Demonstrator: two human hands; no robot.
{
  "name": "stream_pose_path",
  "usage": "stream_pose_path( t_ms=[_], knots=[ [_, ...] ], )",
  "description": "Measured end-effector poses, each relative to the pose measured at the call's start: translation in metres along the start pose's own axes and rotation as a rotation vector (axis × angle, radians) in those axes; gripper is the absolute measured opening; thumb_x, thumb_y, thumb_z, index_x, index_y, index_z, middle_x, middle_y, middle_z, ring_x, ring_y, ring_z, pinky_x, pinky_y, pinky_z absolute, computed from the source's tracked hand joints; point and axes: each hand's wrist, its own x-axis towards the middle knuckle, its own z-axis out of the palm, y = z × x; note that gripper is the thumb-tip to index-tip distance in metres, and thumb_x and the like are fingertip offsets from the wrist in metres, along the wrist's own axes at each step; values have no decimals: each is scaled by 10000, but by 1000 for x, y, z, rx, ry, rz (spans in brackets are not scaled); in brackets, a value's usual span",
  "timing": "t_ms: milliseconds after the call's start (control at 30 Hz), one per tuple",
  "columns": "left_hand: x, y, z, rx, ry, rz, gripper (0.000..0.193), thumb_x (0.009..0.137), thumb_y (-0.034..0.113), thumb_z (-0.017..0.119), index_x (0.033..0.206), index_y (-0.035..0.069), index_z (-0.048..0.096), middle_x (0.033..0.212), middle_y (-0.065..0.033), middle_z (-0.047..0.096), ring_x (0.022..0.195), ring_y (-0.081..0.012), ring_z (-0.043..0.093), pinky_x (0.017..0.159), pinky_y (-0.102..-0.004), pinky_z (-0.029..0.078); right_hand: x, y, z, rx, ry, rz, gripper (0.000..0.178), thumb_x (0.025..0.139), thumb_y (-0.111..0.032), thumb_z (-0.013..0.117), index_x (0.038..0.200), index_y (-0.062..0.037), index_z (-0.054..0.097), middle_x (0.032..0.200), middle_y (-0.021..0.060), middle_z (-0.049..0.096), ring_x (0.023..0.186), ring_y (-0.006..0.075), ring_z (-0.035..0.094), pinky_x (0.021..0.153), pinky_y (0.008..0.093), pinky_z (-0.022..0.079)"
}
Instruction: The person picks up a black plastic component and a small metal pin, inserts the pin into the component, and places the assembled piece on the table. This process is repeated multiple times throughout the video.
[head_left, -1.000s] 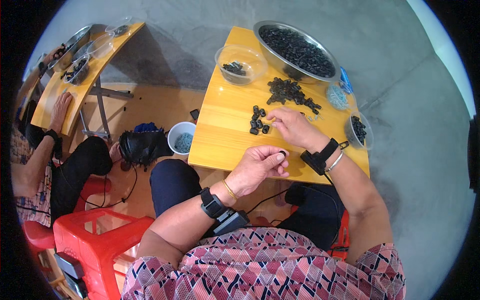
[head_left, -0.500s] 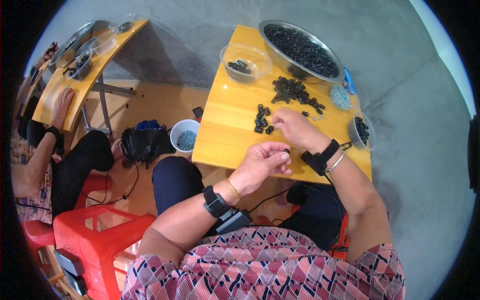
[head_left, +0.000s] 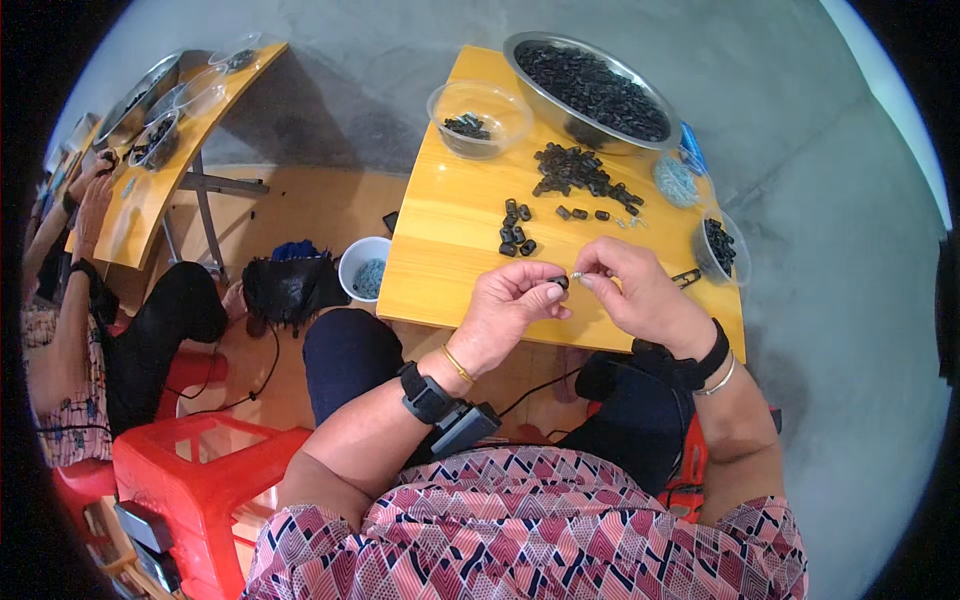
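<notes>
My left hand (head_left: 505,302) pinches a small black plastic piece (head_left: 560,282) between thumb and fingers, above the table's near edge. Just beside it, the fingertips of my right hand (head_left: 642,292) are closed on a tiny silvery piece (head_left: 577,276), possibly a screw; its exact kind is too small to tell. Both hands nearly meet. Beyond them on the yellow table (head_left: 440,275) stands a small group of black pieces (head_left: 513,236). A short row of similar pieces (head_left: 580,214) lies to its right, near a few loose silvery bits (head_left: 632,223). Behind is a heap of black pieces (head_left: 578,172).
A steel basin (head_left: 655,140) full of black pieces stands at the back. Clear tubs (head_left: 480,95) sit around the table's sides. A white bucket (head_left: 352,262) of bluish bits is left of the table. At far left a co-worker's hand (head_left: 95,205) rests by another table beyond a red stool (head_left: 190,490).
My right hand has come back from the group of black pieces toward my left hand, now with a silvery piece. The short row has more black pieces. The co-worker's hands have moved.
</notes>
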Motion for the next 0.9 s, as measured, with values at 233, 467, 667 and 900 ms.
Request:
stream_pose_path(
  t_ms=[233,467,667,900],
  knots=[
    [-1,0,-1,43,15,13,148,799,24,541,943,-11,546,836,-73,593,723,-137,581,677,-273,512,-1,-4,4,-110,2,-99,126,700,63,501,806,-1,478,729,149,509,678,303,535,586,330,424],
    [-1,-1,1,118,35,66,111,797,7,543,903,-24,550,803,-66,597,695,-108,577,643,-227,499,-2,-15,6,-267,-63,-98,135,706,51,514,821,-4,470,740,155,487,696,329,512,591,361,417],
    [0,-1,-1,54,-6,48,121,802,6,532,917,-26,550,817,-75,595,697,-115,573,669,-255,506,-1,-18,7,-191,-40,-109,145,710,44,519,839,-5,474,751,154,493,703,329,516,596,361,421],
    [-3,6,-3,-268,-130,-94,148,819,47,511,959,11,546,866,-102,593,713,-153,579,759,-349,497,-5,-10,-6,-102,149,-10,85,737,17,533,819,5,514,717,109,540,647,213,541,578,284,428]
  ],
)
